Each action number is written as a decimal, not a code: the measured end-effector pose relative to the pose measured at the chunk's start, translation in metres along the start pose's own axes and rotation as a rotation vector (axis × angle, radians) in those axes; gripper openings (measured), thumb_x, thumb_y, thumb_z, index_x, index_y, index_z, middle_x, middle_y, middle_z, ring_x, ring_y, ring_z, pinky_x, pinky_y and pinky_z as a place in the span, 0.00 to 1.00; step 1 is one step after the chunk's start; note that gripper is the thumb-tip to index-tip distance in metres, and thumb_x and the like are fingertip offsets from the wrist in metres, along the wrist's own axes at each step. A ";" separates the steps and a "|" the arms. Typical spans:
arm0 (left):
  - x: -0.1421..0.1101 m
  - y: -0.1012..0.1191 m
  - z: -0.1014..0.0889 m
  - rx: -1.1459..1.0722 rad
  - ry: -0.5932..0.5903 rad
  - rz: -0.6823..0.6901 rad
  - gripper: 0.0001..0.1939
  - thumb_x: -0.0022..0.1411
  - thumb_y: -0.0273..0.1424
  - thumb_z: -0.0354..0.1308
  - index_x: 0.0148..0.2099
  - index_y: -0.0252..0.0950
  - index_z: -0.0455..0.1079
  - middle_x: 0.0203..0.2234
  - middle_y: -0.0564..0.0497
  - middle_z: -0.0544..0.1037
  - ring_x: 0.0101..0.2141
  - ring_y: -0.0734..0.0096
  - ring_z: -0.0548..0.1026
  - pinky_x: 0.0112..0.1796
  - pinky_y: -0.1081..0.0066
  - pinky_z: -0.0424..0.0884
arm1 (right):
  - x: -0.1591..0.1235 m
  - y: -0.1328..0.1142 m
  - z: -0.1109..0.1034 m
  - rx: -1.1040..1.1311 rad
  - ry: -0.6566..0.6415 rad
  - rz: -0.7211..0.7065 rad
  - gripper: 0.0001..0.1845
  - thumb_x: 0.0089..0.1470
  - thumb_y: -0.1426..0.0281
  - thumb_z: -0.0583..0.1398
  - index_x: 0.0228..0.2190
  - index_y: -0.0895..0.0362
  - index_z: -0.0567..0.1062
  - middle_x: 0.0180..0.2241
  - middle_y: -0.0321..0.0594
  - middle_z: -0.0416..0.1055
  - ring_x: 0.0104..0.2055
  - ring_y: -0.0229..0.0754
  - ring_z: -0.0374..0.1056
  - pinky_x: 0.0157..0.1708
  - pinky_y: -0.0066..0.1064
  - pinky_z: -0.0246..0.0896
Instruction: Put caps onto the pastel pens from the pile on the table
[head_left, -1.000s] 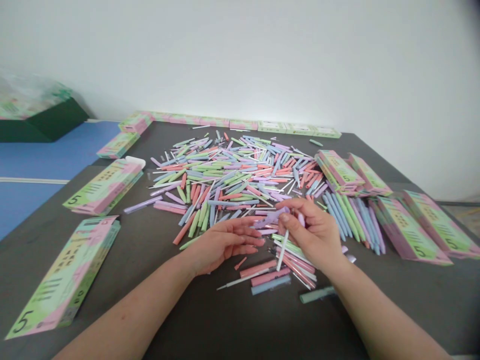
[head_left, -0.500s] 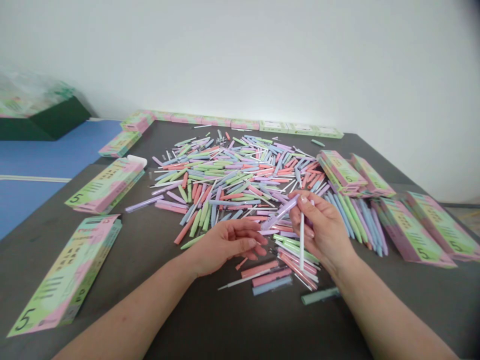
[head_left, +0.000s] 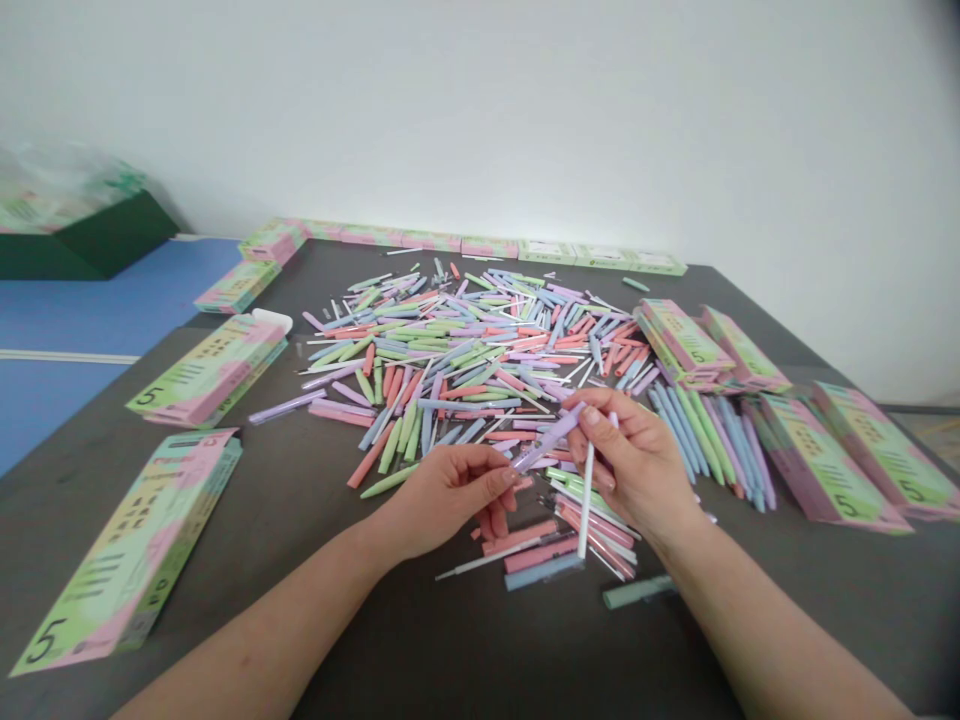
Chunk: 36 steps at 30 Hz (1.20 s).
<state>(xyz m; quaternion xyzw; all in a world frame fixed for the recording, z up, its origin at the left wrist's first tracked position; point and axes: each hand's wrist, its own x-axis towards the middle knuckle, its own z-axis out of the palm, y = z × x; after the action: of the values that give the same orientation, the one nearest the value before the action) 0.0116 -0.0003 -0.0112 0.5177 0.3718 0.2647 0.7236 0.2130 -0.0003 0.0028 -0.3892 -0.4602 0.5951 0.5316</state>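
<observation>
i see the right hand (head_left: 634, 465) closed on a lilac pen barrel (head_left: 551, 437) and a white pen part (head_left: 586, 500), raised clear of the loose pens (head_left: 450, 350) beyond the grip; the half-curled left hand (head_left: 450, 498) sits at the barrel's tip, contact unclear.

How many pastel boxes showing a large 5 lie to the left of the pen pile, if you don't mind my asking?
2: one box just left of the pen pile, and another box closer in, at front left. Boxes farther back show no 5, though one could be out of sight.
</observation>
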 end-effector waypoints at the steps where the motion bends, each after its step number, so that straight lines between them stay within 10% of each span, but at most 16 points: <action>1: 0.000 0.000 0.000 0.021 0.007 0.005 0.18 0.60 0.42 0.60 0.28 0.31 0.71 0.15 0.52 0.73 0.17 0.76 0.72 0.20 0.78 0.65 | 0.000 0.000 0.000 0.012 -0.004 -0.003 0.10 0.56 0.63 0.62 0.37 0.56 0.73 0.18 0.30 0.67 0.12 0.25 0.46 0.11 0.20 0.35; 8: 0.000 -0.002 -0.003 0.024 0.038 0.042 0.16 0.59 0.40 0.61 0.29 0.31 0.72 0.16 0.52 0.73 0.17 0.76 0.71 0.20 0.77 0.67 | -0.001 -0.002 -0.001 -0.048 0.006 -0.058 0.08 0.58 0.63 0.60 0.35 0.56 0.72 0.18 0.30 0.67 0.12 0.25 0.46 0.11 0.21 0.35; 13: 0.002 -0.007 -0.004 -0.198 0.018 0.039 0.17 0.57 0.31 0.64 0.49 0.35 0.71 0.35 0.47 0.78 0.32 0.68 0.79 0.32 0.71 0.75 | -0.013 -0.012 0.000 -0.560 0.127 -0.368 0.08 0.58 0.66 0.60 0.39 0.54 0.74 0.21 0.33 0.68 0.18 0.33 0.60 0.18 0.25 0.55; 23: 0.000 -0.006 0.002 0.020 -0.062 0.054 0.22 0.60 0.36 0.61 0.55 0.33 0.70 0.32 0.46 0.78 0.28 0.71 0.74 0.26 0.75 0.68 | -0.022 -0.013 0.007 -0.926 -0.191 -0.571 0.12 0.54 0.71 0.63 0.42 0.52 0.75 0.37 0.40 0.79 0.26 0.36 0.72 0.28 0.27 0.67; 36: -0.001 -0.003 0.007 -0.019 -0.084 0.137 0.13 0.61 0.38 0.59 0.42 0.34 0.74 0.28 0.49 0.76 0.27 0.72 0.74 0.27 0.75 0.70 | -0.014 0.000 0.013 -0.914 -0.363 -0.366 0.10 0.59 0.71 0.58 0.44 0.54 0.73 0.33 0.38 0.77 0.32 0.37 0.72 0.32 0.26 0.63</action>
<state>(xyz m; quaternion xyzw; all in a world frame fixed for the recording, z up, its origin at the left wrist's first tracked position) 0.0164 -0.0060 -0.0120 0.5457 0.3023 0.2953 0.7236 0.2025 -0.0155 0.0060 -0.3852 -0.8182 0.2887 0.3144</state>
